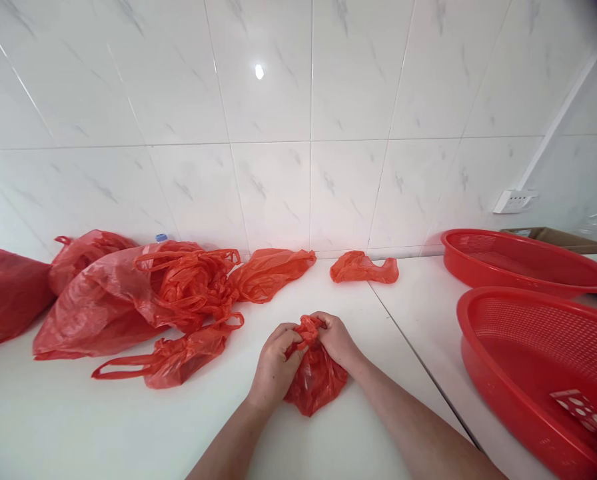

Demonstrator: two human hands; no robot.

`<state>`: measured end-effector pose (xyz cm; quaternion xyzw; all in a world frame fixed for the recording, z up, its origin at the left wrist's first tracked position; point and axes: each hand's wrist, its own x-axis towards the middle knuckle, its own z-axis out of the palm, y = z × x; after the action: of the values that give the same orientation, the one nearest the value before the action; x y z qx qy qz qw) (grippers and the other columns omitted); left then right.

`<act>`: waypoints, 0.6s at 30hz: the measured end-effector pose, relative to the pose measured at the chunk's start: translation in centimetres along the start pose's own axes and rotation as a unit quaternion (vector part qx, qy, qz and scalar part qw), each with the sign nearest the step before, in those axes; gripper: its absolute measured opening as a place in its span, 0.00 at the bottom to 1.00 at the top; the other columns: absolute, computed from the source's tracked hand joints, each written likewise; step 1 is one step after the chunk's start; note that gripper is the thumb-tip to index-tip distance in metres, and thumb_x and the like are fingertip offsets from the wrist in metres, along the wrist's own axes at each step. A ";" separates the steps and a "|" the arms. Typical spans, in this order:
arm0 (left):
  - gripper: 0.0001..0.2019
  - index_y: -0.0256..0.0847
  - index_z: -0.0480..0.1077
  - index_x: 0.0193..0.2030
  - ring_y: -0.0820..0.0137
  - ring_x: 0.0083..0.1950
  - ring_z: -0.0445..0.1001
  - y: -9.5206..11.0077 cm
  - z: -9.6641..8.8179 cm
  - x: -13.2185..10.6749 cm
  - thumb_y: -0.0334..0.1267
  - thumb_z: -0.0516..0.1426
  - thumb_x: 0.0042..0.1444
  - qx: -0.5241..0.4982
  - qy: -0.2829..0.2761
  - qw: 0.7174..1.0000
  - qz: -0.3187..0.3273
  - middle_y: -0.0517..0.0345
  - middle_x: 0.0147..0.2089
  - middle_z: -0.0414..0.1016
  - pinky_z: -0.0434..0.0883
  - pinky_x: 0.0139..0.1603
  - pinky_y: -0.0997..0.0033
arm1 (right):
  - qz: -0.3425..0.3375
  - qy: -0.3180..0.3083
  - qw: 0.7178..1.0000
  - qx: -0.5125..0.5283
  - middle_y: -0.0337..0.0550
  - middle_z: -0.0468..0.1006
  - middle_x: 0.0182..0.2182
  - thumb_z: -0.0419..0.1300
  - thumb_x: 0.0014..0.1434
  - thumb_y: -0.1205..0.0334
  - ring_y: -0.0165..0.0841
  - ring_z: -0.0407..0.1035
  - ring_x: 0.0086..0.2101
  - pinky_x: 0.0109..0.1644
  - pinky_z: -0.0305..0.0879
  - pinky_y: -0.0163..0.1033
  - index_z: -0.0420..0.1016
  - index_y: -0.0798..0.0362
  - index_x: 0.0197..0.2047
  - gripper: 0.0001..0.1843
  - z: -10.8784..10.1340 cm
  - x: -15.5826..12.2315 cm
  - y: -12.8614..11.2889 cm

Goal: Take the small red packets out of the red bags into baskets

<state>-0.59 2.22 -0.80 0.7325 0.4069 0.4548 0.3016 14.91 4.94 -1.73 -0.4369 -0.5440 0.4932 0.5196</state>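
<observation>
A small red plastic bag (318, 387) rests on the white table between my hands, its neck gathered and bunched at the top. My left hand (274, 367) pinches the bunched neck from the left with thumb and fingers. From the right, my right hand (336, 339) grips the same neck, its fingertips partly hidden behind the plastic. To the left lies a crumpled red bag (178, 357) with its loop handles stretched out. Behind it is a tangle of red bags (193, 287). What the bag in my hands contains cannot be made out.
Larger red bags (98, 300) fill the left side. Two flattened red bags (273, 273) (361, 268) lie near the tiled wall. On the right stand two red plastic baskets (478, 340) (458, 267), with a cardboard box (553, 238) behind. A seam (418, 363) crosses the tabletop.
</observation>
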 end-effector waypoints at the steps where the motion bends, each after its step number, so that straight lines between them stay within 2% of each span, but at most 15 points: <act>1: 0.06 0.43 0.69 0.32 0.68 0.45 0.70 -0.1 -0.1 0.0 0.31 0.52 0.54 0.024 0.003 1.000 0.011 0.55 0.46 0.69 0.69 0.44 0.67 | 0.022 -0.026 0.998 0.053 0.35 0.71 0.25 0.56 0.46 0.68 0.29 0.63 0.27 0.33 0.59 0.35 0.73 0.52 0.29 0.06 -0.2 0.1 -0.1; 4: 0.09 0.45 0.71 0.35 0.66 0.51 0.68 -0.5 -0.2 0.0 0.29 0.51 0.55 0.089 0.017 0.995 0.041 0.55 0.50 0.67 0.69 0.50 0.63 | 0.087 -0.099 0.970 0.203 0.36 0.73 0.26 0.60 0.43 0.68 0.29 0.65 0.28 0.36 0.61 0.36 0.73 0.53 0.31 0.07 -0.9 0.1 -0.3; 6: 0.10 0.45 0.71 0.36 0.65 0.53 0.67 -0.7 -0.3 0.1 0.29 0.51 0.55 0.119 0.026 0.991 0.059 0.55 0.51 0.67 0.68 0.51 0.61 | 0.102 -0.122 0.949 0.271 0.39 0.74 0.29 0.61 0.44 0.65 0.31 0.67 0.31 0.39 0.62 0.38 0.74 0.53 0.33 0.09 -1.4 0.1 -0.5; 8: 0.09 0.45 0.71 0.36 0.65 0.53 0.67 -0.8 -0.4 0.1 0.28 0.51 0.55 0.140 0.033 0.987 0.072 0.55 0.52 0.67 0.68 0.51 0.60 | 0.093 -0.109 0.941 0.307 0.41 0.75 0.31 0.62 0.46 0.61 0.33 0.68 0.33 0.41 0.63 0.39 0.74 0.54 0.34 0.10 -1.8 0.2 -0.5; 10: 0.08 0.43 0.70 0.34 0.64 0.54 0.66 -0.7 -0.5 0.1 0.29 0.51 0.55 0.154 0.037 0.984 0.083 0.54 0.52 0.66 0.68 0.51 0.60 | 0.086 -0.074 0.947 0.301 0.39 0.74 0.29 0.62 0.47 0.60 0.31 0.68 0.31 0.39 0.63 0.38 0.73 0.53 0.33 0.09 -2.3 0.5 -0.3; 12: 0.06 0.42 0.68 0.32 0.64 0.54 0.66 -0.5 -0.7 0.1 0.29 0.51 0.55 0.161 0.038 0.981 0.099 0.53 0.52 0.67 0.68 0.51 0.60 | 0.069 -0.022 0.973 0.221 0.37 0.73 0.27 0.61 0.46 0.61 0.30 0.66 0.28 0.36 0.62 0.38 0.70 0.52 0.33 0.09 -3.0 1.0 0.0; 14: 0.05 0.41 0.65 0.31 0.64 0.54 0.65 -0.2 -0.8 -0.1 0.29 0.51 0.56 0.161 0.038 0.979 0.122 0.52 0.51 0.67 0.67 0.52 0.59 | 0.027 0.060 0.995 0.069 0.35 0.71 0.24 0.58 0.45 0.62 0.30 0.65 0.26 0.34 0.61 0.38 0.67 0.51 0.30 0.06 -4.0 1.6 0.4; 16: 0.05 0.41 0.64 0.30 0.64 0.53 0.65 0.2 -0.8 -0.2 0.29 0.51 0.56 0.161 0.037 0.975 0.146 0.51 0.50 0.67 0.67 0.51 0.59 | -0.019 0.152 0.986 -0.064 0.35 0.69 0.23 0.55 0.44 0.64 0.31 0.63 0.27 0.34 0.59 0.37 0.65 0.51 0.27 0.03 -5.5 2.2 0.6; 18: 0.05 0.41 0.63 0.30 0.64 0.51 0.66 0.5 -0.7 -0.3 0.29 0.52 0.55 0.160 0.035 0.972 0.168 0.52 0.48 0.68 0.67 0.50 0.60 | -0.040 0.218 0.967 -0.124 0.35 0.68 0.23 0.53 0.43 0.65 0.31 0.61 0.28 0.36 0.57 0.37 0.65 0.51 0.25 0.02 -7.0 2.7 0.8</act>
<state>-1.17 1.73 -0.22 0.8130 0.3558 0.4530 0.0852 21.65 8.26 -2.34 -0.5731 -0.4912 0.2935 0.5866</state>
